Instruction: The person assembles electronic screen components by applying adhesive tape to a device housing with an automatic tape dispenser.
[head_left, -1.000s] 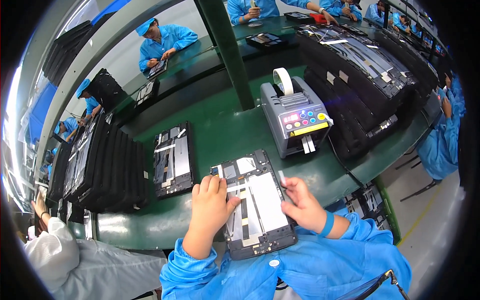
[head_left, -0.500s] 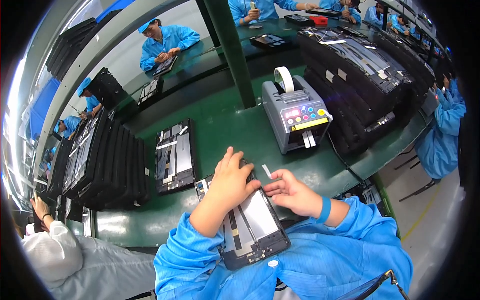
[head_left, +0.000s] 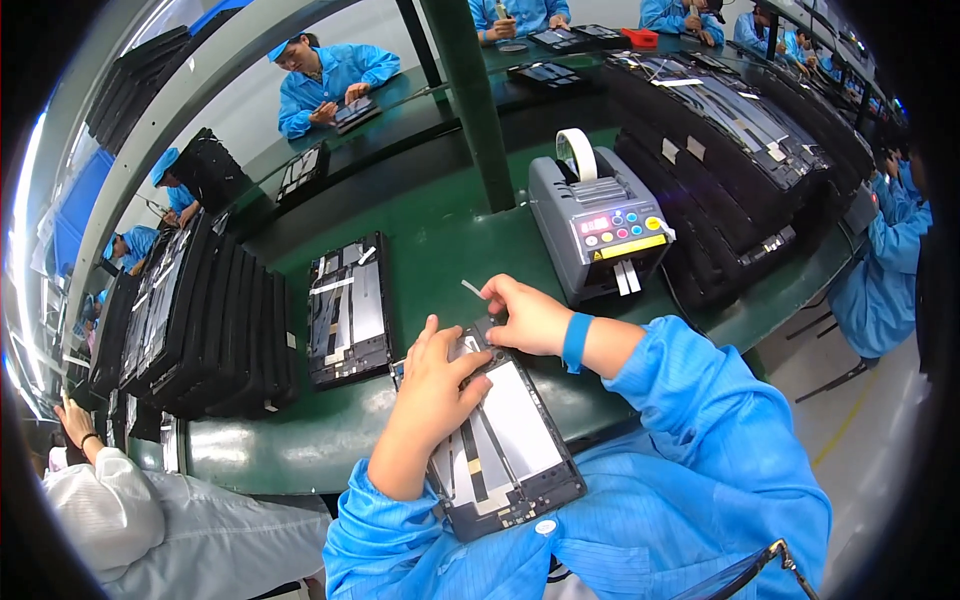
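An opened tablet with its inner parts showing lies at the table's near edge, close against my body. Across its upper left part my left hand rests with the fingers spread, pressing on it. My right hand, a blue band at its wrist, is over the tablet's far end with thumb and forefinger closed. A short whitish strip of tape sticks out from those fingertips. Some of the tablet's far end is hidden under both hands.
Another opened tablet lies left on the green table. A grey tape dispenser stands ahead to the right. Stacked black trays rise at left, with another tray stack at right. Co-workers sit beyond a green post.
My right hand has moved left and away from me with the tape strip, from beside the tablet to over its far end. My left hand has slid slightly nearer to me.
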